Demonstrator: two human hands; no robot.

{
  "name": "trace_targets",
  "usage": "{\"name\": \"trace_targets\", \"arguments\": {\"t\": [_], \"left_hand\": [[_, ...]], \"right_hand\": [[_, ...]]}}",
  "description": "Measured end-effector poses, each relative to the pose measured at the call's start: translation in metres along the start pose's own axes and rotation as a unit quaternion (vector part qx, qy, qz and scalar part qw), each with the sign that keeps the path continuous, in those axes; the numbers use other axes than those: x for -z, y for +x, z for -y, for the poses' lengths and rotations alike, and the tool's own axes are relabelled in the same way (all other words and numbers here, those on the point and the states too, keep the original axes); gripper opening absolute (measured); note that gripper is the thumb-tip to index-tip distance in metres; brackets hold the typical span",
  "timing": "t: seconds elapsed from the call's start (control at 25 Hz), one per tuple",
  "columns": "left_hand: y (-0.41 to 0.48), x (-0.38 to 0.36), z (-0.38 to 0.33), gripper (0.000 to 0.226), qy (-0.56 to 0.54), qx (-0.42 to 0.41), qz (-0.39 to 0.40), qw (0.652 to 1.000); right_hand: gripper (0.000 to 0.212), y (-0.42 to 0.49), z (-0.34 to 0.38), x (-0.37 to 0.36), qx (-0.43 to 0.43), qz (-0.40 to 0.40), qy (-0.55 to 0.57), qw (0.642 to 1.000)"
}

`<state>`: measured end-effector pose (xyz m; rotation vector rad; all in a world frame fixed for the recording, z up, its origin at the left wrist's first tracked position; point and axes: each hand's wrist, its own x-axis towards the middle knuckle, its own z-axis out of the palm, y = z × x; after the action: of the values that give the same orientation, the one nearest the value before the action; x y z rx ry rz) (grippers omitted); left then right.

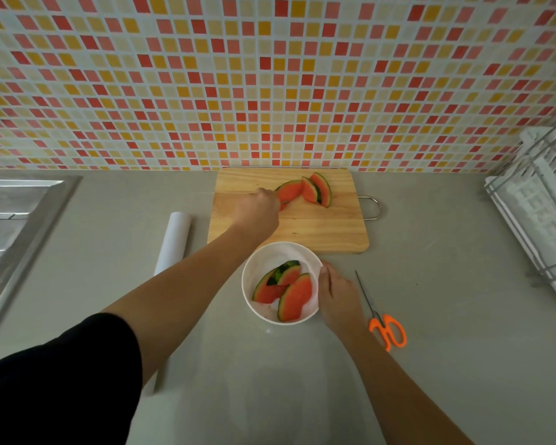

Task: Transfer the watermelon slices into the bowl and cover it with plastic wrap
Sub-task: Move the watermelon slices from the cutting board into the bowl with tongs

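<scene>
The board (pixel 318 226) lies at the table's (pixel 430 364) back edge, bowl (pixel 257 303) before it, roll (pixel 174 242) left, scissors (pixel 382 322) right.

I find no readable text, label, brand, number or sign anywhere in this view.
</scene>
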<state>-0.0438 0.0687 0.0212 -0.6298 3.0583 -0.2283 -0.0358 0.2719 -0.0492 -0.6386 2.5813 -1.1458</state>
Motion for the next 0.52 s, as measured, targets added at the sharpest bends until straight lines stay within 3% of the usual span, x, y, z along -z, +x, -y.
{"name": "trace_targets", "arguments": {"t": [0.16, 0.36, 0.52], "left_hand": [[-0.006, -0.010, 0.021, 0.017, 0.018, -0.018, -0.022, 0.999], [-0.023, -0.016, 0.038, 0.012, -0.047, -0.061, -0.119, 0.990], [-0.021, -0.026, 0.051, 0.029, -0.220, 0.065, -0.061, 0.971]], "right_hand": [[0.030, -0.001, 0.000, -0.001, -0.002, -0.007, 0.002, 1.000], [0.031, -0.001, 0.000, -0.001, 0.003, -0.013, 0.000, 1.000], [0.031, -0.001, 0.000, -0.001, 0.004, -0.013, 0.005, 1.000]]}}
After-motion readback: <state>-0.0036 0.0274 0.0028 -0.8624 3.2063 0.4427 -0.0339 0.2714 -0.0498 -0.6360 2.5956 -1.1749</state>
